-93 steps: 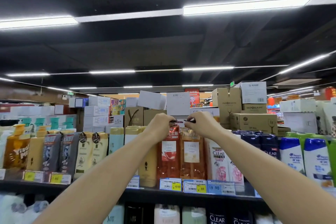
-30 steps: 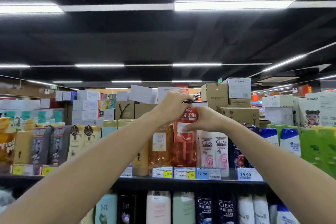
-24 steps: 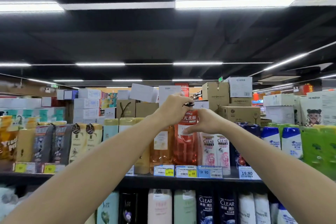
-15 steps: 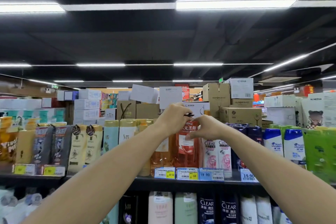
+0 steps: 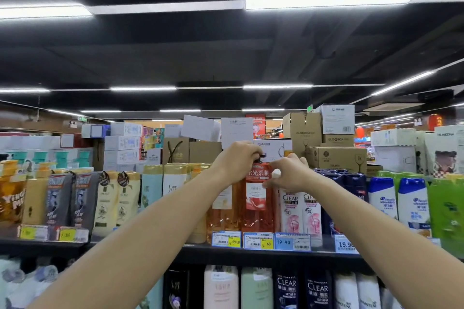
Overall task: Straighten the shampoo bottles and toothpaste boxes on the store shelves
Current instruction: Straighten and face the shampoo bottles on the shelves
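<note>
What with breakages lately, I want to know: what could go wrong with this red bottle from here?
The left hand and right hand grip the red bottle only near its top, so its base might swing or slip. It sits close between the orange bottle and the white Clear bottles; turning it could knock them askew.

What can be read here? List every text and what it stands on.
"水光柔顺": red translucent shampoo bottle.
"CLEAR": white-and-pink plastic bottles.
"CLEAR": dark plastic bottles, bottom row.
"19 90": blue paper price tag.
"69.00": white paper price tag, yellow corner.
Other tag print: too small to read.
</note>
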A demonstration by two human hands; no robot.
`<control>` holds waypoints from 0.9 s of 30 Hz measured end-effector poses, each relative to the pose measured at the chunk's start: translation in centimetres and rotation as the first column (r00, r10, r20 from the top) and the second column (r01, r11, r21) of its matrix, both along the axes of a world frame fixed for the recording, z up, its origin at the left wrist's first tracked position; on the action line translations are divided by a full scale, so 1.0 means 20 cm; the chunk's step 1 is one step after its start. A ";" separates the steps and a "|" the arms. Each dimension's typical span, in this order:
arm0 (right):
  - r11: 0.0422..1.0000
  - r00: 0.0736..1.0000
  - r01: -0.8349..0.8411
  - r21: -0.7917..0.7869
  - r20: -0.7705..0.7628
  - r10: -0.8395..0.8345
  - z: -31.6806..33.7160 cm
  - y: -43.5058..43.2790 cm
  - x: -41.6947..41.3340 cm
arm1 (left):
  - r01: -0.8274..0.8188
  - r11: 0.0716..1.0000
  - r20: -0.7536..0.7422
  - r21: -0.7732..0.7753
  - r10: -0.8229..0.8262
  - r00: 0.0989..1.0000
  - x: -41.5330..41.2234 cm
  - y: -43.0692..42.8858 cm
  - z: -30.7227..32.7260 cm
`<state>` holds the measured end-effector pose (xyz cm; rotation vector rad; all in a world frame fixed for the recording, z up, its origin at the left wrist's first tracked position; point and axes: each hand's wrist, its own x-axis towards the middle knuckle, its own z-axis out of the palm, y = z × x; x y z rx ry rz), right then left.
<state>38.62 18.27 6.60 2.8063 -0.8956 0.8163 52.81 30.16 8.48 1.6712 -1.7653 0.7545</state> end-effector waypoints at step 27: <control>0.861 0.916 -0.252 -0.443 0.178 0.360 0.13 0.49 0.78 | -0.249 0.938 -0.070 -0.239 0.239 0.968 0.90 0.59 -0.07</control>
